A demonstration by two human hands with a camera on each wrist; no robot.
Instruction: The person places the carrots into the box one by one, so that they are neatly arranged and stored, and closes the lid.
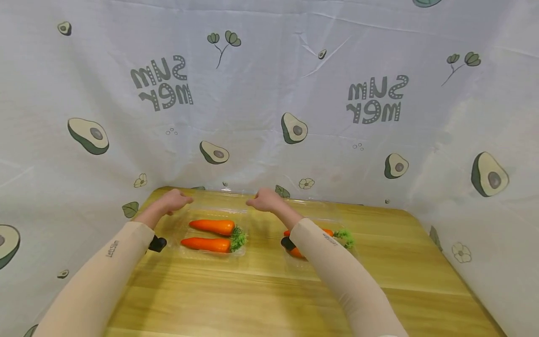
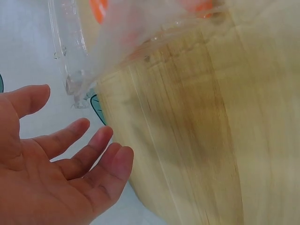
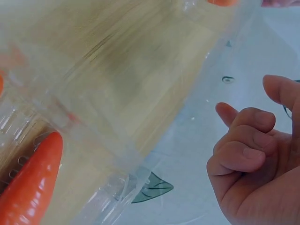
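Two orange carrots (image 1: 212,227) with green tops lie in a clear plastic container (image 1: 244,252), its clear lid (image 1: 221,201) tipped back behind them. At the lid's left side is my left hand (image 1: 174,201); its bent fingers hold nothing in the left wrist view, where the hand (image 2: 65,159) sits apart from the clear plastic edge (image 2: 70,56). My right hand (image 1: 267,201) is off the lid's right side. Seen from the right wrist, that hand (image 3: 262,164) has loosely curled fingers around nothing, away from the plastic and a carrot (image 3: 35,183).
A second clear container (image 1: 303,264) with carrots (image 1: 296,253) and green tops (image 1: 345,238) is on the right, partly covered by my right forearm. Both stand on a wooden table (image 1: 210,299). A pale curtain (image 1: 252,98) with avocado prints hangs behind and at the sides.
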